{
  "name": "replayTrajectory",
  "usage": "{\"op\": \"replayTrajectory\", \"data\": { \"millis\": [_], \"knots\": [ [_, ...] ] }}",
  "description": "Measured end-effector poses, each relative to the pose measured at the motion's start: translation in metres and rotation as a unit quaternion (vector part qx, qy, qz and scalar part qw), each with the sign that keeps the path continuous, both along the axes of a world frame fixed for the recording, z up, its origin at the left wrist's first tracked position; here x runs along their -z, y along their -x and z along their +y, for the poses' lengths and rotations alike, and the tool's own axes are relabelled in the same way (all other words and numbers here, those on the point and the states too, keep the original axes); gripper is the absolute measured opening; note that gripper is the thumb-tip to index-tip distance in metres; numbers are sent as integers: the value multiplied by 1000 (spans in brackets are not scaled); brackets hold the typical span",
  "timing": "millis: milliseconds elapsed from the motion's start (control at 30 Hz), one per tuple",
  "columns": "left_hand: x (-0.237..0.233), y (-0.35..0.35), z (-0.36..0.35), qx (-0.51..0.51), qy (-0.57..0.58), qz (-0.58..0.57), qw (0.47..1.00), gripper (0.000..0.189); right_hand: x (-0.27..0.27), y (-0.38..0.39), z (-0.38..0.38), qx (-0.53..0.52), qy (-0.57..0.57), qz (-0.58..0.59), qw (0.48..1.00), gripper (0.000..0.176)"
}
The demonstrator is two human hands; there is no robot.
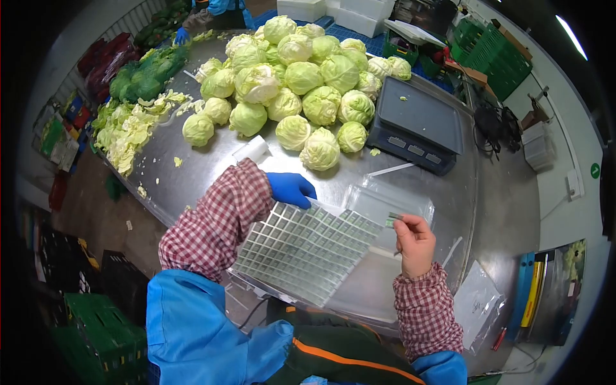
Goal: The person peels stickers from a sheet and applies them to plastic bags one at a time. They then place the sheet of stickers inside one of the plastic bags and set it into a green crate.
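My left hand [290,188], in a blue glove, grips the far edge of a sheet of small green-and-white stickers [305,247] that slants over the near edge of the steel table [212,160]. My bare right hand [414,242] pinches one small sticker [393,220] between thumb and forefinger, just off the sheet's right corner. Under that hand lies a stack of clear plastic bags [385,202]. A big heap of pale green cabbages [298,77] fills the far half of the table.
A grey weighing scale [418,125] stands right of the cabbages. Loose leaves [128,131] pile along the table's left edge, and a white roll [251,150] lies near the middle. Another person's blue-gloved hand [181,35] is at the far end. Green crates [497,54] sit behind, more bags [478,305] lower right.
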State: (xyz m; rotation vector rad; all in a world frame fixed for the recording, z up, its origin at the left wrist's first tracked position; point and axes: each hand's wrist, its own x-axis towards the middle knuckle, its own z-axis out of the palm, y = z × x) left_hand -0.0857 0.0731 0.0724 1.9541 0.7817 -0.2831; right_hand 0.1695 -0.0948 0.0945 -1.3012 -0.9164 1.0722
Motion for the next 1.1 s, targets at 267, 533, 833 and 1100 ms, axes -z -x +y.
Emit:
{"op": "replayTrajectory", "data": {
  "millis": [267,533,833,1100],
  "knots": [
    [-12,-1,-10,-23,40,-51,998,29,-15,41,35,-154,-238,-438,853,70],
    [-12,10,-10,-34,72,-26,997,31,21,51,38,-241,-290,-467,800,67],
    [37,42,11,-6,-485,19,874,35,27,-24,-42,151,-93,15,984,74],
    [133,-94,-170,167,-270,-177,932,31,159,-55,-118,171,138,-217,951,76]
  ]
}}
